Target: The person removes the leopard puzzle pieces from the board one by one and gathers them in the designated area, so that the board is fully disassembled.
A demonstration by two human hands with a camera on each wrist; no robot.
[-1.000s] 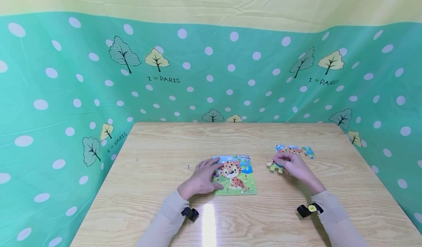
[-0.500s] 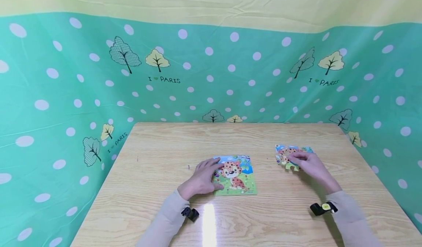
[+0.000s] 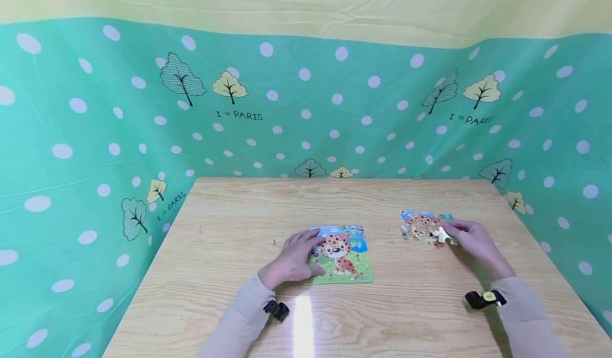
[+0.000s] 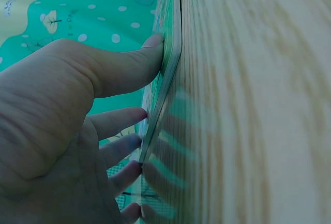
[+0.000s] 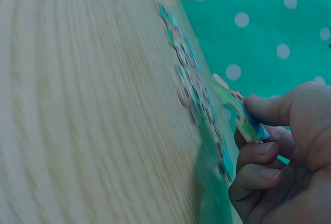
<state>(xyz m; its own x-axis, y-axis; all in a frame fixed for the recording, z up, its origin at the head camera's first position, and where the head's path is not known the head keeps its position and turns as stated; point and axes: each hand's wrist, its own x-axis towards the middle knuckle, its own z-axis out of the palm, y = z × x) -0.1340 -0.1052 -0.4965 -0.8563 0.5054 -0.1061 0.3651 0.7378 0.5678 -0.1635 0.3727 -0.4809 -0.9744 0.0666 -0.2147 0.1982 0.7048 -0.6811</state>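
Note:
My left hand rests at the left side of a square leopard picture board, thumb on its lower left part and fingers spread over its upper left. In the left wrist view the thumb lies on the board near its edge, the other fingertips along that edge. My right hand pinches a jigsaw piece, green with some blue, between thumb and fingers. The piece is raised above the table, over the right part of a partly joined leopard puzzle, whose right end is partly hidden by the hand.
Both things lie on a light wooden table. A green dotted curtain hangs behind and along the sides. Black wrist cameras sit on both sleeves. A bright light reflection shows near the front.
My right hand has carried the jigsaw piece rightward, from left of the joined puzzle to over its right end, turning the piece. The left hand and the board have stayed put.

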